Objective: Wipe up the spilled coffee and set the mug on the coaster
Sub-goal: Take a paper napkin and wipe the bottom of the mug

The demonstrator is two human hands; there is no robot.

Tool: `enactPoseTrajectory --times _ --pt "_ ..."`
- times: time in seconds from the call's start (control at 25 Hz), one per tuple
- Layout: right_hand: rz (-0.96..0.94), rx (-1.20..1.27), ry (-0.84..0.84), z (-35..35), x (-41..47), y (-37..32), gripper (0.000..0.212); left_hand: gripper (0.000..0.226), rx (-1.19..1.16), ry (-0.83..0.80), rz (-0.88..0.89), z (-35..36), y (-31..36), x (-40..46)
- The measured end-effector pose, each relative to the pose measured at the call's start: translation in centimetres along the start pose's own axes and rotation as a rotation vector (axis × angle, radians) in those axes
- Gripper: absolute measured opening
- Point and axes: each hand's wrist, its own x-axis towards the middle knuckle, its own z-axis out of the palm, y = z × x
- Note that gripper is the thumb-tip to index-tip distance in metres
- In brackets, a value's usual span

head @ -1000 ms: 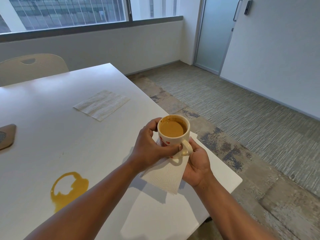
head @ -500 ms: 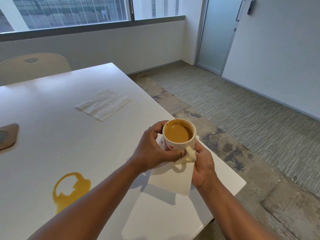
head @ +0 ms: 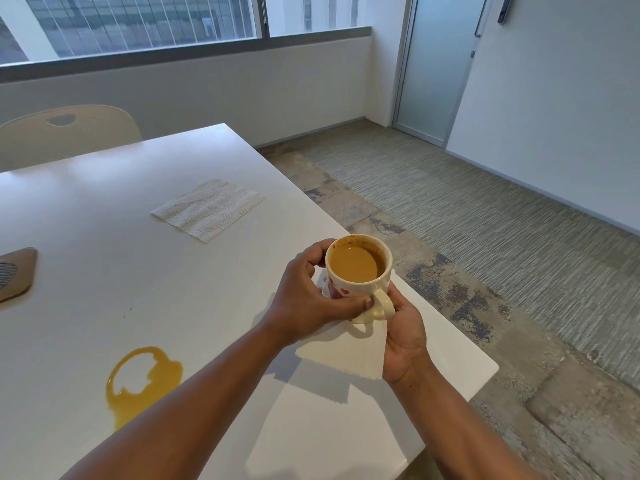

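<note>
Left hand (head: 304, 299) grasps a coffee mug (head: 358, 271); right hand (head: 403, 336) presses a napkin (head: 349, 351) beneath the mug, right of the spill (head: 145, 382).

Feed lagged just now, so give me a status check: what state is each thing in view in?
Mug: upright, coffee inside, held off the table.
Left hand: gripping the mug's side.
Right hand: holding a paper towel under the mug.
Spill: unwiped, ring-shaped puddle.
Second paper towel: flat, unused.
Coaster: at the left edge, nothing on it.
Door: shut.
Chair: unoccupied.
</note>
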Motion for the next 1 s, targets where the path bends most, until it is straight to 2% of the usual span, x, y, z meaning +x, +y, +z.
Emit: enactPoseTrajectory --times 0.24,0.44,0.8,1.0 --pt "0.016 -0.019 0.041 0.9 -0.2 -0.4 0.061 0.074 -0.025 -0.054 0.005 -1.1 -0.2 0.4" --pt "0.034 -0.068 0.066 0.7 -0.1 -1.1 0.068 0.077 -0.004 -0.08 -0.004 -1.5 -0.4 0.5" --pt "-0.011 -0.024 0.066 0.5 -0.6 -2.2 0.066 0.079 0.006 -0.054 -0.008 -1.9 0.2 -0.2" --pt "-0.095 -0.055 0.134 -0.5 -0.8 -3.5 0.066 0.078 0.005 -0.051 -0.001 -2.6 0.0 -0.5"
